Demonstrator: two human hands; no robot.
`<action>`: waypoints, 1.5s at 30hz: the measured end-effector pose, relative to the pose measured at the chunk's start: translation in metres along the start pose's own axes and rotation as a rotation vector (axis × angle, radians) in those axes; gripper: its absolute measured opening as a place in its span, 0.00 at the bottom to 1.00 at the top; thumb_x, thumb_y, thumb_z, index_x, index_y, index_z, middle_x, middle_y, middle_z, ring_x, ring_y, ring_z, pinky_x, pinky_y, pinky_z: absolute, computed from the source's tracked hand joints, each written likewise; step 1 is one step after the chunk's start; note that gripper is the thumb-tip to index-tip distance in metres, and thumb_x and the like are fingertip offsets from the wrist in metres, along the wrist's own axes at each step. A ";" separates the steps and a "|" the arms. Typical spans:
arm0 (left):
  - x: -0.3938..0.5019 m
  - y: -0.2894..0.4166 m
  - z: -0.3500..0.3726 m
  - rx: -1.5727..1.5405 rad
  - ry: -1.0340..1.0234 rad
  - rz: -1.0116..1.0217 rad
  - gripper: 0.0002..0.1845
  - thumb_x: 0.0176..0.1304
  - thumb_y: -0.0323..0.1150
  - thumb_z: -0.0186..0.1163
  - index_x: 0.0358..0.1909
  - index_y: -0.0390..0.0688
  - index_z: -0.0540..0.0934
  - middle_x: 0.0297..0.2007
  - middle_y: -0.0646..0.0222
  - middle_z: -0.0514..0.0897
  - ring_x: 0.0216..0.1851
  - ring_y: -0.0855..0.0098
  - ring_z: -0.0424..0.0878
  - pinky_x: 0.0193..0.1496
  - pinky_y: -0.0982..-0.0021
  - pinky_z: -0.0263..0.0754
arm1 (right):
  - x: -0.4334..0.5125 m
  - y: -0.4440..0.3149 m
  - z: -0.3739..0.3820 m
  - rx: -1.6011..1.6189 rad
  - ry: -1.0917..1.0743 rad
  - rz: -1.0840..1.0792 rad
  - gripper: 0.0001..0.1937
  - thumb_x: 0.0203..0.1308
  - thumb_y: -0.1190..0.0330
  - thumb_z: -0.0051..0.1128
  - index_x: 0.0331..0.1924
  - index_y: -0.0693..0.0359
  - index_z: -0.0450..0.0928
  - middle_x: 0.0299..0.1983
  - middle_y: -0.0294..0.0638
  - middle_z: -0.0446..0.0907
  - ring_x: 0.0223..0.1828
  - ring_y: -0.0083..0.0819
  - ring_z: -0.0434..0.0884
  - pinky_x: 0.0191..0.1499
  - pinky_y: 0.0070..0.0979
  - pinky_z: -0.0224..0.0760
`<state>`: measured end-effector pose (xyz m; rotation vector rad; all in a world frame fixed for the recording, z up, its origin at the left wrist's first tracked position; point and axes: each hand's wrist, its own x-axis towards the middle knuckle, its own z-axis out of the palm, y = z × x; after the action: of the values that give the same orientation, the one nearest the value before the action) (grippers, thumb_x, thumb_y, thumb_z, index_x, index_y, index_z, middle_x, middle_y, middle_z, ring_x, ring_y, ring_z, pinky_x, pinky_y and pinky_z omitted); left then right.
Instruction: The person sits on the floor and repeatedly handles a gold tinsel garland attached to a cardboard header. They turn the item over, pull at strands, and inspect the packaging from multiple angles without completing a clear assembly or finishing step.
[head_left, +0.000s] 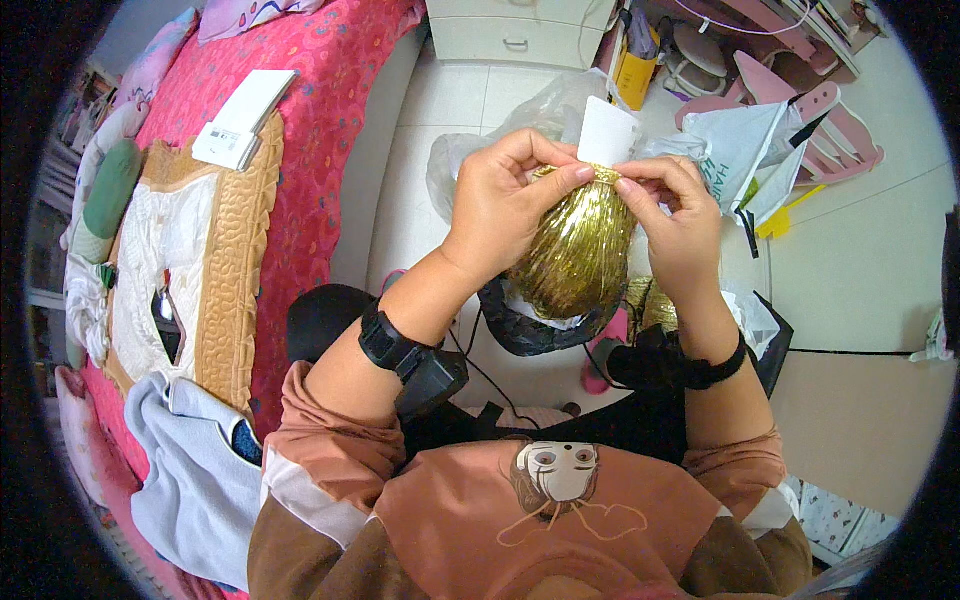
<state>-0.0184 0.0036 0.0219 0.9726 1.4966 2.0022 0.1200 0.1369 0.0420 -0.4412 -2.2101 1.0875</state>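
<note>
A bundle of shiny gold tinsel strands (581, 251) hangs down between my hands over a black plastic bag (525, 337). My left hand (504, 199) pinches the gathered upper band of the tinsel between thumb and forefinger. On the other side, my right hand (675, 217) grips the same band with thumb and fingertips. A white card (606, 131) stands up from the band, just beyond my fingertips. More gold tinsel (660, 304) lies lower down, partly hidden by my right forearm.
To the left is a bed with a red patterned cover (315, 150), holding white boxes (247, 116) and a blue-grey garment (187, 472). Clear plastic bags (517, 112) lie on the tiled floor ahead. A light-blue bag (739, 146) leans by a pink chair (847, 142). Cables run near my lap.
</note>
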 end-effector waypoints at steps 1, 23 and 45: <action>0.000 0.000 0.000 -0.018 0.002 -0.005 0.05 0.63 0.24 0.68 0.36 0.35 0.82 0.40 0.62 0.87 0.40 0.77 0.83 0.48 0.76 0.79 | 0.001 0.000 0.000 0.004 0.006 0.006 0.06 0.61 0.77 0.64 0.42 0.66 0.84 0.39 0.35 0.77 0.39 0.20 0.75 0.43 0.16 0.69; -0.010 -0.007 0.021 0.403 -0.025 0.382 0.04 0.58 0.23 0.68 0.35 0.36 0.84 0.36 0.60 0.88 0.38 0.64 0.87 0.44 0.69 0.80 | -0.006 -0.017 0.011 -0.121 0.120 -0.100 0.08 0.59 0.72 0.64 0.34 0.67 0.75 0.34 0.48 0.77 0.36 0.41 0.81 0.41 0.30 0.77; 0.006 0.013 -0.005 0.681 -0.101 0.516 0.07 0.57 0.30 0.71 0.36 0.39 0.86 0.31 0.61 0.85 0.33 0.62 0.83 0.37 0.68 0.77 | -0.004 -0.013 -0.002 -0.167 0.182 -0.028 0.06 0.67 0.72 0.54 0.33 0.66 0.75 0.25 0.45 0.77 0.27 0.28 0.78 0.33 0.28 0.71</action>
<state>-0.0253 0.0002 0.0353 1.8598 2.0795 1.7078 0.1236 0.1281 0.0520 -0.5564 -2.1453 0.8170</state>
